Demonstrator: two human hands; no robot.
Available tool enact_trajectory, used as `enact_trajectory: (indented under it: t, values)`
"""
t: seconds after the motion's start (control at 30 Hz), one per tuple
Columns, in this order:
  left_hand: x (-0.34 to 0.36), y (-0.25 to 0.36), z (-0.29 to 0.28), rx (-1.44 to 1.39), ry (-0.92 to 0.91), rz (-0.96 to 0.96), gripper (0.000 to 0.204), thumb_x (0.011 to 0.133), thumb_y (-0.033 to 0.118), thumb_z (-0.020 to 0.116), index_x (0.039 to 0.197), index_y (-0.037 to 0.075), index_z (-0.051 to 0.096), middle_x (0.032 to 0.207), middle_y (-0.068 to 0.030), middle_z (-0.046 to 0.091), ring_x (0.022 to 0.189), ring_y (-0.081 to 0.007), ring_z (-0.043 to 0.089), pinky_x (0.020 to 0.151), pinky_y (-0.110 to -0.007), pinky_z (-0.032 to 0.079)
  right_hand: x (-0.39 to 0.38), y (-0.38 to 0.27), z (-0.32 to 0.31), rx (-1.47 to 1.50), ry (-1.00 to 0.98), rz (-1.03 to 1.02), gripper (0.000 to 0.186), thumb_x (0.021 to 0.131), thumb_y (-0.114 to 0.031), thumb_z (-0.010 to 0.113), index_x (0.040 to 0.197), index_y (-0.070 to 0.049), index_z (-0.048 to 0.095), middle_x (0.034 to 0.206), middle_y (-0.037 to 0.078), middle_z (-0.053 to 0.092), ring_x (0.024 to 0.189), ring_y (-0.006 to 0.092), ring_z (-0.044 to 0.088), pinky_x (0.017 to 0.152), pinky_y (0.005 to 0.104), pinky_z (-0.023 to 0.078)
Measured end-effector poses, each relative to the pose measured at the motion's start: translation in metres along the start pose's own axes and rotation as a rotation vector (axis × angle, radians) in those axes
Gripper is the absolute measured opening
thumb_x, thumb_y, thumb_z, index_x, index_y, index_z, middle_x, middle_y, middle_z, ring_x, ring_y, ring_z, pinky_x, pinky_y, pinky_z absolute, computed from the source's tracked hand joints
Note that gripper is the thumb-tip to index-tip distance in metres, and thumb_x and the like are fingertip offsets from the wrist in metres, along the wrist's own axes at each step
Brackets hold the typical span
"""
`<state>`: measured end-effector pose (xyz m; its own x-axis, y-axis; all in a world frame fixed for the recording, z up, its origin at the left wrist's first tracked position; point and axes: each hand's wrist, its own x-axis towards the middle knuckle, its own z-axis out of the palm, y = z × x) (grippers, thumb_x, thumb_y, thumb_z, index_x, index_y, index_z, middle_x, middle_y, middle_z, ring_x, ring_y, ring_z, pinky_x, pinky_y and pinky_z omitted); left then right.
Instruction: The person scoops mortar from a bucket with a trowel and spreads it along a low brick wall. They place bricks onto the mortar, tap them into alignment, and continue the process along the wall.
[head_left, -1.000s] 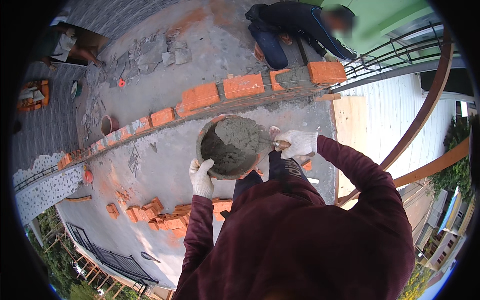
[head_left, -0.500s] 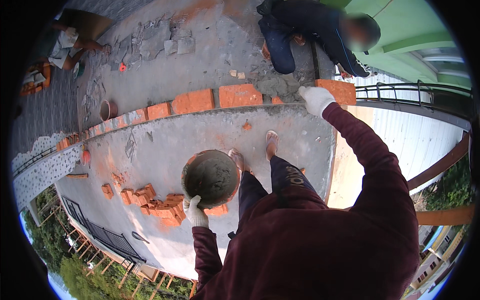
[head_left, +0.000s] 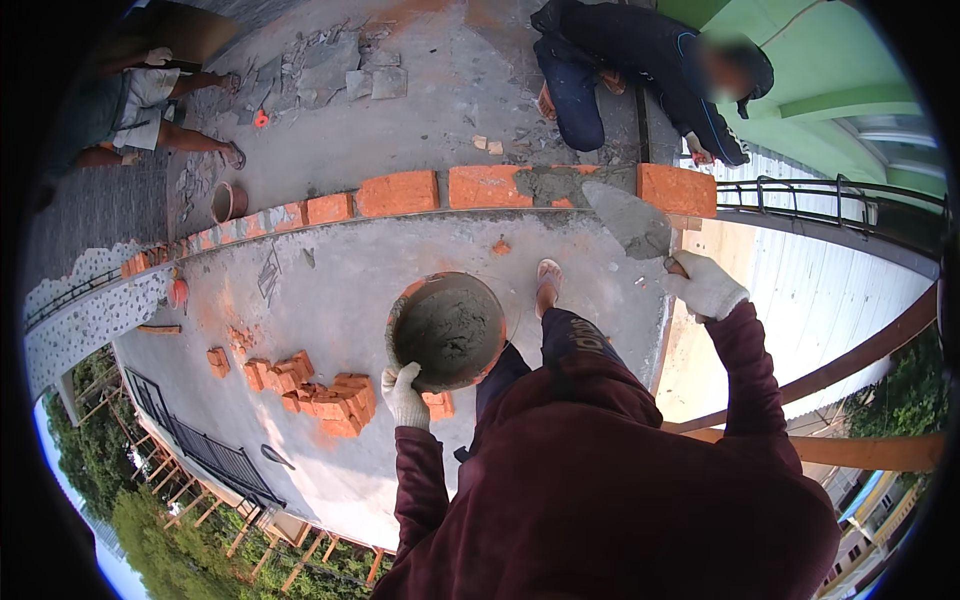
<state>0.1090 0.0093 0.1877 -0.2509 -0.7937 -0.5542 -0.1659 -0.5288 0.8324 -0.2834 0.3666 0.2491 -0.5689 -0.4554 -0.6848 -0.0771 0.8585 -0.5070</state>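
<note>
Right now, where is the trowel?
In the head view, the trowel is right of centre, its handle in the right hand and its blade tip pointing up-left at the mortar beside the orange end brick.

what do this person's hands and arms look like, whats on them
The left hand and right hand wear off-white, knit-looking gloves that cover the fingers. Long, dark maroon sleeves cover both arms down to the gloves, with no markings visible on them.
</note>
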Motion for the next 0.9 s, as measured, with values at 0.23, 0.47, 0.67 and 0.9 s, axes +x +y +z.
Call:
enact_trajectory:
  t: [0.23, 0.47, 0.67, 0.9]
  values:
    - [0.020, 0.028, 0.033, 0.239, 0.006, 0.007, 0.030, 0.084, 0.009, 0.078, 0.072, 0.012, 0.050, 0.067, 0.0015, 0.055, 0.052, -0.0095, 0.049, 0.045, -0.028, 0.040, 0.024, 0.061, 0.125, -0.197, -0.210, -0.254, 0.048, 0.094, -0.029, 0.066, 0.128, 0.003, 0.058, 0.098, 0.022, 0.071, 0.084, 0.0365, 0.071, 0.075, 0.0505, 0.054]
    - [0.000, 0.089, 0.045, 0.462, -0.178, 0.036, 0.029, 0.087, 0.018, 0.078, 0.073, 0.011, 0.053, 0.068, 0.0043, 0.054, 0.054, -0.0066, 0.047, 0.045, -0.028, 0.039, 0.021, -0.126, 0.137, -0.677, 0.027, -0.880, 0.041, 0.089, -0.014, 0.059, 0.127, 0.000, 0.052, 0.099, 0.019, 0.063, 0.072, 0.0380, 0.070, 0.060, 0.0490, 0.056]
    - [-0.014, 0.142, 0.063, 0.451, -0.300, 0.167, 0.028, 0.089, 0.019, 0.076, 0.074, 0.013, 0.054, 0.067, 0.0076, 0.051, 0.057, -0.0037, 0.045, 0.050, -0.024, 0.037, 0.024, -0.163, 0.180, -0.732, 0.116, -0.985, 0.026, 0.091, -0.007, 0.057, 0.114, 0.006, 0.055, 0.089, 0.019, 0.064, 0.069, 0.0335, 0.072, 0.053, 0.0422, 0.057]
    - [-0.010, 0.154, 0.044, 0.661, -0.253, 0.315, 0.034, 0.083, 0.019, 0.077, 0.070, 0.011, 0.047, 0.065, 0.0064, 0.043, 0.058, -0.0058, 0.041, 0.052, -0.027, 0.036, -0.020, -0.195, 0.095, -0.619, 0.024, -0.829, 0.037, 0.079, -0.008, 0.064, 0.111, 0.009, 0.058, 0.092, 0.029, 0.067, 0.083, 0.0436, 0.071, 0.072, 0.0508, 0.057]
